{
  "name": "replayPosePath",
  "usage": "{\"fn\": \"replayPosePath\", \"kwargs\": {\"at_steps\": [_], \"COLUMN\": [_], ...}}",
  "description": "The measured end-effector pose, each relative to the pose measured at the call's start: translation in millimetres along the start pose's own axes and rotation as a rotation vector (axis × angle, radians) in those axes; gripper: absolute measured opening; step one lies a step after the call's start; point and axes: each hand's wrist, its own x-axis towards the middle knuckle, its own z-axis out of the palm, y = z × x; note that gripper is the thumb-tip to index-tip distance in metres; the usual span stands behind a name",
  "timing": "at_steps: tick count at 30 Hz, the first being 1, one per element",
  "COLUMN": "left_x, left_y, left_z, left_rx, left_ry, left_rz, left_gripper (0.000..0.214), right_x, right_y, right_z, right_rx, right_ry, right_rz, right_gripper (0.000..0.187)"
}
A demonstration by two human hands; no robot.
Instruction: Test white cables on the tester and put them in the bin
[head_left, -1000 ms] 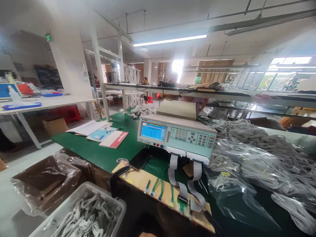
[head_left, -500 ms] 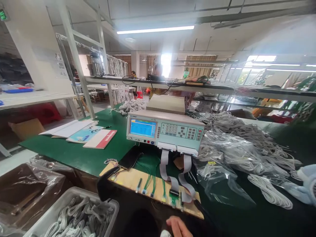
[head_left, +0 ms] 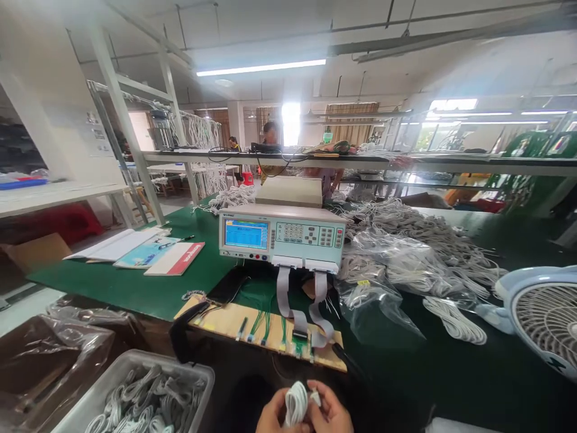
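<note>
At the bottom edge of the head view, my left hand (head_left: 273, 415) and my right hand (head_left: 331, 412) both grip a coiled white cable (head_left: 296, 402) with a plug end sticking up between the fingers. Just beyond them lies a wooden test board (head_left: 265, 331) with green wires and connectors. Grey ribbon cables link the board to a pale green cable tester (head_left: 283, 236) whose blue screen is lit. The tester stands on a green table (head_left: 135, 285).
A heap of bagged white cables (head_left: 406, 252) lies right of the tester, and a fan (head_left: 543, 316) stands at the far right. Booklets (head_left: 148, 252) lie on the left. A grey bin of coiled cables (head_left: 144, 400) and lined boxes (head_left: 49, 355) sit below left. People work behind the shelf.
The camera has swung right and down, bringing the fan into view. Both hands have risen into the frame with the coiled white cable held between them.
</note>
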Motion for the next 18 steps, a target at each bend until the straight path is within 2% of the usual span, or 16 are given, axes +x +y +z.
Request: {"fn": "replayPosePath", "kwargs": {"at_steps": [2,4,7,11,15,18], "left_x": [-1,-4,-9,-12,-9,-3], "left_y": [-2,2,16,33,38,37], "left_z": [2.1,5.3,9.3,10.4,13.2,16.5], "left_rx": [-0.057,-0.121,-0.149,-0.084,-0.068,-0.212], "left_ry": [-0.054,-0.087,-0.046,-0.005,0.011,0.051], "left_rz": [0.02,0.027,0.068,0.061,-0.033,-0.215], "left_gripper": [0.048,0.051,0.061,0.047,0.028,0.032], "right_x": [-1,-4,-10,-17,-21,-19], "right_y": [-10,-21,-36,-46,-52,-55], "right_z": [-3,-4,-2,3,3,2], "right_rx": [0.004,-0.067,-0.265,-0.395,-0.402,-0.438], "right_ry": [-0.003,-0.028,-0.044,-0.059,-0.172,-0.267], "right_rz": [0.058,0.097,0.033,-0.056,-0.101,-0.129], "right_gripper": [0.044,0.041,0.029,0.024,0.028,0.027]}}
